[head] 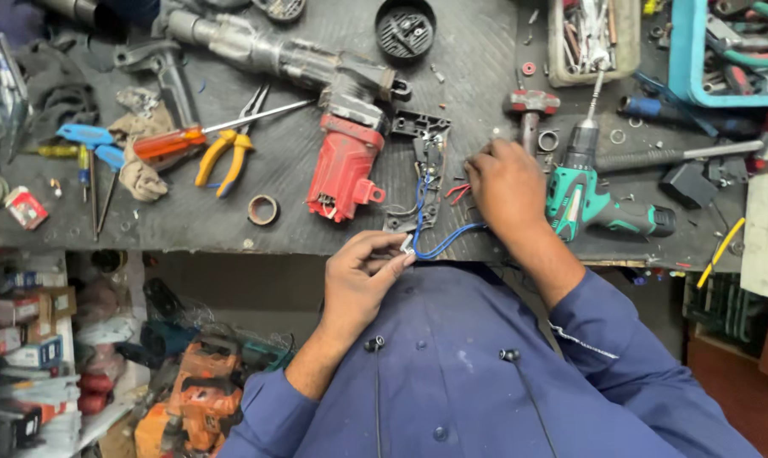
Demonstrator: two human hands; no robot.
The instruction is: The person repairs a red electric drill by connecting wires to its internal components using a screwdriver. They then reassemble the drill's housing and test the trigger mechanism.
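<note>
Two hands – left hand (363, 276), right hand (507, 187). Beyond right hand: one green cordless drill (600, 208). Beyond left hand: one red hammer drill (341, 165) – further left, one orange screwdriver (176, 142), one yellow-handled pliers (224, 153).

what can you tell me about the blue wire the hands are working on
The blue wire is thin, with glossy plastic-looking insulation. It runs from the black handle shell lying open on the dark bench, down past the bench edge, then loops back up. The left hand pinches a small pale connector at its lower end; the right hand rests fingertips at its upper end, beside short red wires.
</note>
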